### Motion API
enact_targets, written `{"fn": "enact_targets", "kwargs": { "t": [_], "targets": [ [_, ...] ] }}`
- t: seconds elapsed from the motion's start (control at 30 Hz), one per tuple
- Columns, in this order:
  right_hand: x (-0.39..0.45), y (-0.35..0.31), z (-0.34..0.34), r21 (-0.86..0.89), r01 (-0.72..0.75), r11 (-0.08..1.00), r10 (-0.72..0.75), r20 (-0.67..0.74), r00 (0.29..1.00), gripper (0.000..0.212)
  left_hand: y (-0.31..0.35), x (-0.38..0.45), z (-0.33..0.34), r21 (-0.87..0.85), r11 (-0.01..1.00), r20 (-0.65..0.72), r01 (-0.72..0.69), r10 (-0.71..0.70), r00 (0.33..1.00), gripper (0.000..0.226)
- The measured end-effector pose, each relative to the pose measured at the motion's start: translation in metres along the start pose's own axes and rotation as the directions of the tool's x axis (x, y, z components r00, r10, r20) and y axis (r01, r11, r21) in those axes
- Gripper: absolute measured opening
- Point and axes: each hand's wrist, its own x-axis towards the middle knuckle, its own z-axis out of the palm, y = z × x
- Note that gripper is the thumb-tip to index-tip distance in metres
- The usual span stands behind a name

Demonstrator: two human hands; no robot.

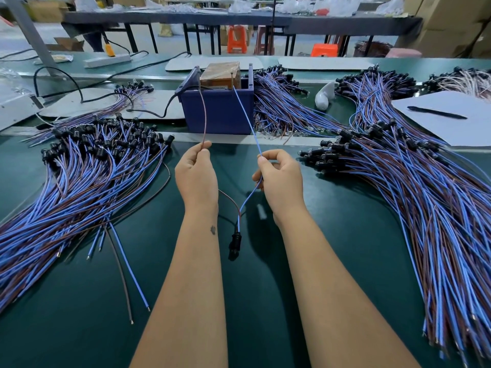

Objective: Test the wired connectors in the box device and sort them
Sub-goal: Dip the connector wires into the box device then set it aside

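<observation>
Stretching from the blue box device [218,110] ahead, a brown wire [204,115] is pinched by the left hand [196,176], a blue wire [247,123] by the right hand [281,179], their black connector [235,243] hanging between the wrists

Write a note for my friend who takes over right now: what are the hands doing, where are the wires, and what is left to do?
Left hand pinches the brown wire; right hand pinches the blue wire.
Both wires run up to the blue box device; their black connector hangs between the wrists.
Piles of wired connectors lie left and right on the green table. Which pile is tested, I cannot tell.
Left to do: finish this test, put the piece in its pile, take the next one.
</observation>
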Motion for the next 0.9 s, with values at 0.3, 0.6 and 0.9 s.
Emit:
{"fn": "enact_targets", "kwargs": {
  "t": [0.3,0.6,0.9],
  "targets": [
    [-0.0015,-0.0006,0.0014,-0.054,0.018,0.998,-0.017,0.021,1.0,0.014,-0.0008,0.0013,0.0003,0.019,1.0,0.018,0.008,-0.008,1.0,0.026],
    [-0.0028,-0.0013,0.002,-0.084,0.038,0.996,-0.035,0.046,0.998,0.015,-0.0013,0.0028,-0.0009,0.026,1.0,0.03,0.01,-0.011,1.0,0.026],
    [-0.0017,0.0004,0.0035,-0.102,0.03,0.994,-0.026,0.037,0.999,0.014,-0.0014,0.0021,-0.0003,0.018,1.0,0.026,0.017,-0.017,1.0,0.026]
  ]
}}
